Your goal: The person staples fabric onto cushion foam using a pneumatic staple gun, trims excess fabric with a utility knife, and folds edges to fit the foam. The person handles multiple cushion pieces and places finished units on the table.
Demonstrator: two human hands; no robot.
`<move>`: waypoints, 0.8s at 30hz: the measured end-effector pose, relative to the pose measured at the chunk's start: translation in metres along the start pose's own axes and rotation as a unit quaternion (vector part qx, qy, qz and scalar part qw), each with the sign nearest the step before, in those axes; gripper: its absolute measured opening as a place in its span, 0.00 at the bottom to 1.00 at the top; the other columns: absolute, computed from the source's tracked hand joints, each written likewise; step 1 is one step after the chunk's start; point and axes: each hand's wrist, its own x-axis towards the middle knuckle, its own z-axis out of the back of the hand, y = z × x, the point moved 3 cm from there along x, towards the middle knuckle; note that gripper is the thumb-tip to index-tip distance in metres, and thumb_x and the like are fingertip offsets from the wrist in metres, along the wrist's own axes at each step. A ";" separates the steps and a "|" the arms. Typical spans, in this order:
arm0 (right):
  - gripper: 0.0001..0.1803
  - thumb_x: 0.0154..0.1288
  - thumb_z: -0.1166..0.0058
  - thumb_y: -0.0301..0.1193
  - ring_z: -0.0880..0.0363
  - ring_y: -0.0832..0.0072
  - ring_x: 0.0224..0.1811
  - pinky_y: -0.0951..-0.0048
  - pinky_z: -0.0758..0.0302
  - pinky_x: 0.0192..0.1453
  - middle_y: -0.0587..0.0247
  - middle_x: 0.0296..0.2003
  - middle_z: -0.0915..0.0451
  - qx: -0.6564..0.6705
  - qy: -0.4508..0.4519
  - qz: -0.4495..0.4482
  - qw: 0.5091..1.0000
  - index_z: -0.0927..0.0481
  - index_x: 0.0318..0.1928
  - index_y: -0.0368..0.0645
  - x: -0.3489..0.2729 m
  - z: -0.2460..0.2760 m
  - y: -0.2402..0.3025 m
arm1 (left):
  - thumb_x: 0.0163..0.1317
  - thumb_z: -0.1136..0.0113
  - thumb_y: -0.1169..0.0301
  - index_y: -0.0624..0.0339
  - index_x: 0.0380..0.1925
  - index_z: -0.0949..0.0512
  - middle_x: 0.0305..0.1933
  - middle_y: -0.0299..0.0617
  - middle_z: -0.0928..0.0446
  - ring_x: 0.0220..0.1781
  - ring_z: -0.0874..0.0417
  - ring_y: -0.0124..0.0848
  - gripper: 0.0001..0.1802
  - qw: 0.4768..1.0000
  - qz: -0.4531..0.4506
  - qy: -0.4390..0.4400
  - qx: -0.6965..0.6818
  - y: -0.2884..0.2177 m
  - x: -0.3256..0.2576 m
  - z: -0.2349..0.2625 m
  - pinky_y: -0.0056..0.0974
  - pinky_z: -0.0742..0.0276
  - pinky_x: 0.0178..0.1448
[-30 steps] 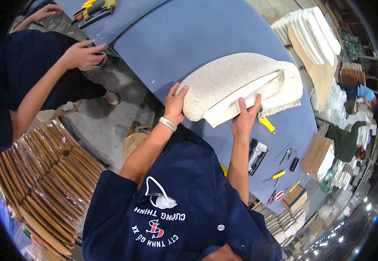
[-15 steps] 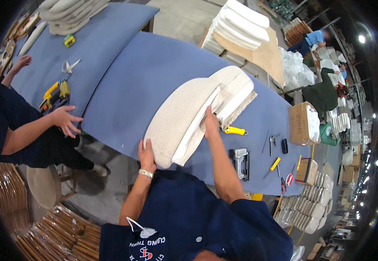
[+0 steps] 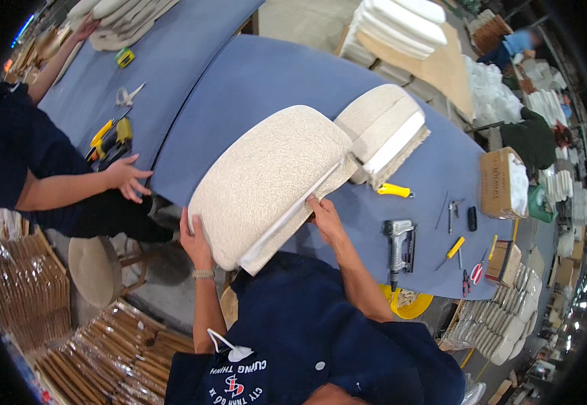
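A beige fabric-covered cushion (image 3: 273, 169) with a curved outline is held tilted in front of me, over the table's near edge. My left hand (image 3: 197, 239) grips its left end, thumb over the fabric. My right hand (image 3: 325, 219) is closed on the near edge, where a strip of white lining shows beside a loose fabric flap; its fingertips are partly hidden beneath. Just beyond the cushion, a second beige cushion (image 3: 380, 125) rests on the blue table (image 3: 239, 81), with a white side and a frayed fabric edge.
To the right lie a yellow-handled knife (image 3: 394, 190), a staple gun (image 3: 399, 246), a screwdriver (image 3: 454, 248), red scissors (image 3: 477, 271) and a cardboard box (image 3: 499, 182). A co-worker's hand (image 3: 128, 177) is at the left, near a drill (image 3: 114, 138). White cushions (image 3: 401, 27) are stacked behind.
The held cushion has come toward me and turned its fabric face up, showing more of the second cushion. The co-worker's far hand has moved up to the stacked cushions. My view has shifted.
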 end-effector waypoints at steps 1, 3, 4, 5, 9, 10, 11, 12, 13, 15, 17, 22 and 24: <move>0.27 0.80 0.50 0.47 0.15 0.74 0.41 0.69 0.19 0.46 0.59 0.43 0.14 -0.031 0.027 -0.024 0.999 0.17 0.50 0.30 0.004 -0.003 -0.016 | 0.74 0.38 0.63 0.71 0.68 0.29 0.70 0.55 0.26 0.67 0.24 0.39 0.30 0.998 -0.008 0.002 0.067 0.004 0.014 0.008 0.42 0.30 0.71; 0.22 0.79 0.47 0.42 0.13 0.74 0.39 0.71 0.17 0.43 0.57 0.44 0.13 -0.161 0.095 -0.031 0.982 0.19 0.56 0.33 0.002 -0.004 -0.041 | 0.71 0.36 0.61 0.72 0.68 0.29 0.69 0.58 0.26 0.68 0.23 0.43 0.32 0.986 0.033 0.001 0.161 0.038 0.039 0.032 0.42 0.30 0.72; 0.21 0.79 0.47 0.41 0.13 0.74 0.39 0.72 0.17 0.43 0.57 0.44 0.13 -0.215 0.109 0.004 0.970 0.19 0.57 0.34 -0.003 -0.003 -0.045 | 0.71 0.35 0.60 0.71 0.68 0.29 0.69 0.58 0.26 0.68 0.23 0.43 0.33 0.987 0.033 0.008 0.158 0.061 0.047 0.037 0.42 0.30 0.72; 0.20 0.79 0.46 0.40 0.13 0.74 0.39 0.72 0.17 0.43 0.57 0.44 0.13 -0.269 0.121 0.042 0.955 0.19 0.57 0.35 -0.001 0.001 -0.045 | 0.70 0.35 0.60 0.71 0.68 0.29 0.69 0.58 0.25 0.68 0.23 0.44 0.33 0.988 0.033 0.018 0.153 0.074 0.053 0.042 0.42 0.30 0.72; 0.17 0.76 0.44 0.33 0.14 0.75 0.40 0.72 0.19 0.47 0.60 0.42 0.13 -0.182 -0.106 0.083 0.974 0.17 0.58 0.38 0.020 0.060 -0.020 | 0.71 0.36 0.57 0.67 0.69 0.29 0.69 0.57 0.25 0.68 0.23 0.45 0.33 0.990 0.062 -0.047 0.118 0.061 0.031 0.013 0.42 0.31 0.72; 0.17 0.76 0.44 0.32 0.15 0.74 0.44 0.71 0.20 0.50 0.58 0.44 0.13 -0.214 -0.142 0.154 0.954 0.18 0.59 0.38 0.037 0.079 -0.012 | 0.71 0.37 0.56 0.65 0.69 0.29 0.69 0.57 0.24 0.68 0.22 0.45 0.33 0.990 0.078 -0.071 0.090 0.067 0.029 0.006 0.42 0.31 0.72; 0.17 0.76 0.44 0.31 0.15 0.73 0.47 0.71 0.21 0.53 0.57 0.46 0.13 -0.244 -0.178 0.225 0.927 0.19 0.60 0.37 0.054 0.090 -0.003 | 0.72 0.38 0.55 0.64 0.70 0.29 0.68 0.56 0.24 0.68 0.22 0.45 0.33 0.989 0.093 -0.095 0.062 0.069 0.028 -0.001 0.42 0.31 0.71; 0.18 0.75 0.44 0.32 0.16 0.70 0.51 0.70 0.22 0.56 0.54 0.49 0.14 -0.250 -0.162 0.219 0.929 0.20 0.60 0.37 0.066 0.084 0.017 | 0.73 0.42 0.51 0.63 0.69 0.28 0.67 0.55 0.23 0.67 0.22 0.45 0.33 0.984 0.051 -0.119 0.123 0.066 0.025 -0.003 0.42 0.31 0.71; 0.20 0.75 0.43 0.33 0.17 0.66 0.55 0.68 0.23 0.60 0.51 0.52 0.14 -0.256 -0.145 0.214 0.932 0.20 0.61 0.37 0.076 0.072 0.041 | 0.74 0.43 0.50 0.64 0.67 0.26 0.66 0.55 0.21 0.65 0.21 0.43 0.32 0.983 0.050 -0.140 0.111 0.072 0.025 0.003 0.42 0.30 0.70; 0.22 0.75 0.44 0.38 0.17 0.62 0.57 0.65 0.24 0.63 0.47 0.54 0.16 -0.314 -0.126 0.231 0.912 0.21 0.61 0.36 0.112 0.057 0.059 | 0.75 0.46 0.49 0.65 0.64 0.23 0.62 0.53 0.19 0.61 0.19 0.41 0.31 0.981 0.048 -0.172 0.080 0.090 0.028 0.004 0.41 0.28 0.67; 0.25 0.76 0.46 0.42 0.18 0.57 0.58 0.62 0.25 0.64 0.44 0.55 0.17 -0.371 -0.126 0.233 0.890 0.21 0.61 0.35 0.141 0.044 0.070 | 0.77 0.49 0.46 0.71 0.49 0.18 0.45 0.48 0.15 0.45 0.19 0.34 0.32 0.971 0.142 -0.192 -0.007 0.102 0.035 0.005 0.40 0.25 0.56; 0.29 0.78 0.53 0.49 0.18 0.55 0.54 0.61 0.26 0.61 0.44 0.50 0.15 -0.319 -0.165 0.139 0.923 0.18 0.55 0.32 0.163 0.025 0.084 | 0.76 0.49 0.43 0.71 0.34 0.17 0.32 0.42 0.16 0.34 0.21 0.30 0.36 0.933 0.217 -0.273 -0.092 0.076 0.029 0.003 0.39 0.24 0.46; 0.29 0.79 0.55 0.49 0.19 0.59 0.49 0.63 0.26 0.57 0.50 0.46 0.16 -0.167 -0.188 0.163 0.954 0.16 0.49 0.32 0.147 0.033 0.098 | 0.76 0.50 0.42 0.68 0.33 0.17 0.33 0.42 0.16 0.34 0.20 0.30 0.35 0.925 0.159 -0.274 -0.211 0.031 0.042 -0.001 0.39 0.23 0.46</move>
